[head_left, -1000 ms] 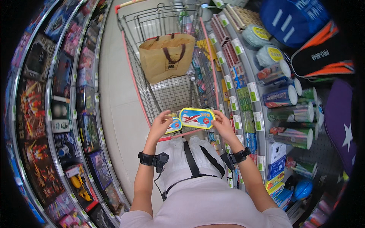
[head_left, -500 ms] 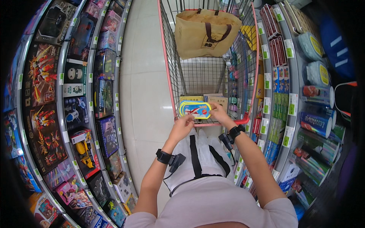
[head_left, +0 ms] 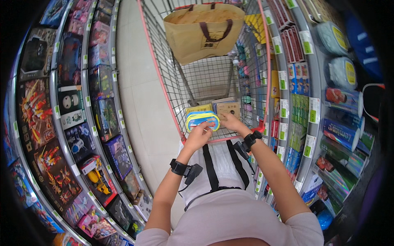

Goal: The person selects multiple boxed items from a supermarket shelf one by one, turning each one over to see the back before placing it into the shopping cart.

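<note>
A stack of rounded flat blue cases with yellow rims (head_left: 202, 119) is held over the near end of a wire shopping cart. My left hand (head_left: 201, 134) is closed on its near side, thumb and fingers over the printed top case. At the stack's right end my right hand (head_left: 230, 122) has its fingers curled against the edge; the exact contact is hard to make out. Just beyond them, inside the cart, lie a yellow box (head_left: 200, 108) and a tan box (head_left: 229, 108) with dark print. Both wrists wear black straps with small devices.
The shopping cart (head_left: 158, 78) has pink-red rails. Farther in it stands a tan bag (head_left: 201, 35) with dark handles. Shelves of toy boxes (head_left: 67, 102) line the left, across a pale tiled floor (head_left: 141, 102). Right-hand shelves hold packs and plastic-wrapped rolls (head_left: 342, 133).
The stack of cases has tilted and now shows several yellow rims. My left hand has moved farther over its top. The cart and bag sit farther left in view.
</note>
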